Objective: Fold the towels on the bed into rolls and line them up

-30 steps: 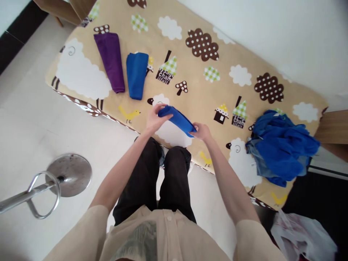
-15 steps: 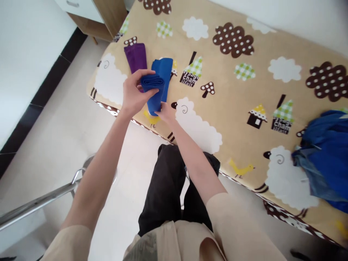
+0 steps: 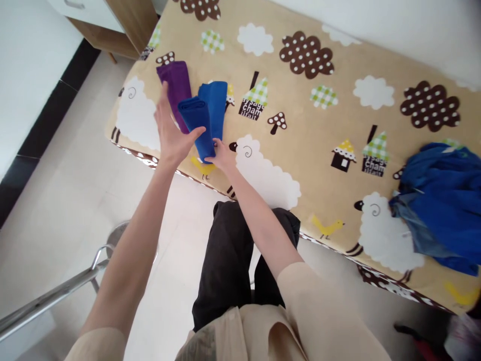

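Note:
A dark blue rolled cloth [image 3: 200,128] tilts over the near edge of the bed, its rolled end facing up. My right hand [image 3: 222,153] pinches its lower end between thumb and fingers. Spread wide, my left hand [image 3: 171,131] is beside the roll; its thumb points at the roll's side, and whether it touches cannot be made out. Its fingertips reach the purple folded cloth [image 3: 178,82], which lies on the bed to the left. Behind the roll lies another blue folded cloth [image 3: 218,103], partly covered by it.
The patterned bedsheet [image 3: 319,125] spreads under everything. A crumpled heap of blue clothing [image 3: 443,205] lies at the right. Beyond the bed's left end stands a wooden cabinet [image 3: 131,25]. A metal rail [image 3: 52,295] is at the lower left, beside my left arm.
My left hand has let go of the roll's upper end and opened, shifting left toward the purple cloth. My right hand keeps hold of the lower end. The whole view has shifted slightly.

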The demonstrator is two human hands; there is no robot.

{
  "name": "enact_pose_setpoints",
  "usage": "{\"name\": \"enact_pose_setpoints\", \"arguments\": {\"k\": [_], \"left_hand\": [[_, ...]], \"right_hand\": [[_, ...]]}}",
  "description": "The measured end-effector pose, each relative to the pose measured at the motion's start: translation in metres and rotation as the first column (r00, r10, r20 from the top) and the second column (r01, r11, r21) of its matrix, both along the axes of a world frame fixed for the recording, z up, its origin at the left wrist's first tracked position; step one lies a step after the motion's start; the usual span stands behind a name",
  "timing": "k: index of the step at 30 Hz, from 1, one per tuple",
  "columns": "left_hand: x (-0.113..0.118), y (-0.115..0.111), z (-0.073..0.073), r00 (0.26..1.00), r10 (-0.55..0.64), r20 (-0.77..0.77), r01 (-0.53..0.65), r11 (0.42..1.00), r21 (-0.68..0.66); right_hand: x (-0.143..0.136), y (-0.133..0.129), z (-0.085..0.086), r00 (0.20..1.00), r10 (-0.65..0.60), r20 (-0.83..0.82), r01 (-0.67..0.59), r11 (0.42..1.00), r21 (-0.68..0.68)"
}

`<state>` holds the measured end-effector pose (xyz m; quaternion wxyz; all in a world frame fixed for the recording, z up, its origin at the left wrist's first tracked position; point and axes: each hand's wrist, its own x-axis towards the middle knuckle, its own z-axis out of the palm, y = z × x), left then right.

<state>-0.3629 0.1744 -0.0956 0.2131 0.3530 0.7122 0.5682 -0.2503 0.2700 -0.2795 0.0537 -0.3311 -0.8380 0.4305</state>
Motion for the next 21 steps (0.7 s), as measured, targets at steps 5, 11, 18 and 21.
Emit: {"name": "enact_pose_setpoints", "arguments": {"k": [5, 11, 18, 21], "left_hand": [[0.069, -0.049, 0.019, 0.955, -0.059, -0.291, 0.003, 0.982, -0.189], [0.183, -0.129, -0.027, 0.844, -0.468, -0.262, 0.316, 0.828, -0.463], [0.232, -0.129, -0.06, 0.835, -0.409, -0.368, 0.143, 0.807, -0.573], [0.238, -0.114, -0.059, 0.819, -0.416, -0.395, 0.12, 0.798, -0.591]], "right_hand": [[0.075, 0.002, 0.018, 0.948, -0.318, -0.033, 0.319, 0.947, 0.032], [0.293, 0.037, 0.003, 0.73, -0.676, 0.102, 0.662, 0.736, 0.138], [0.539, 0.07, 0.03, 0.321, -0.861, 0.394, 0.758, 0.483, 0.438], [0.6, 0.079, 0.044, 0.186, -0.867, 0.462, 0.717, 0.441, 0.54]]}}
